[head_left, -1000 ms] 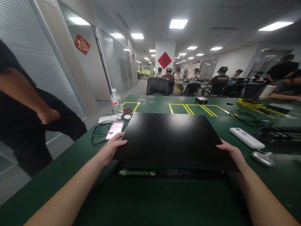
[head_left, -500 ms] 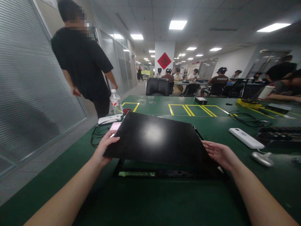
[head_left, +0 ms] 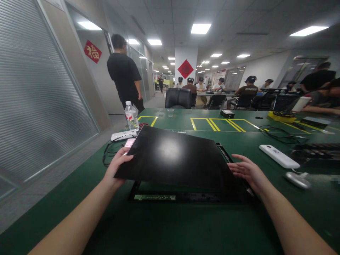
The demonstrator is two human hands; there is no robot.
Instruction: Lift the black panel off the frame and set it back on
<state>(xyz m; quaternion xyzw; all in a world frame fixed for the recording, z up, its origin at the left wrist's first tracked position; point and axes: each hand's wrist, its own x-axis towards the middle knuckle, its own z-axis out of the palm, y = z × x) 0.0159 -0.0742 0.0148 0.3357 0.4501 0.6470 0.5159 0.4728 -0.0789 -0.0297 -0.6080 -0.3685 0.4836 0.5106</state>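
A black, glossy display panel is tilted over a dark frame, its left side raised higher than its right. My left hand grips the panel's left edge, thumb on top and fingers underneath. At the right edge, my right hand has its fingers stretched out and spread, the lower ones touching or very near the panel. A green circuit board shows along the frame's near side. The panel hides most of the frame.
A water bottle, a white power bank and black cables stand or lie at the left. Another white power bank and a silver object lie at the right. A plastic cup stands farther back. A person walks beyond the table.
The panel has shifted slightly left with my left hand. My right thumb has lifted away, and more of the frame's right side shows. The walking person has moved farther off.
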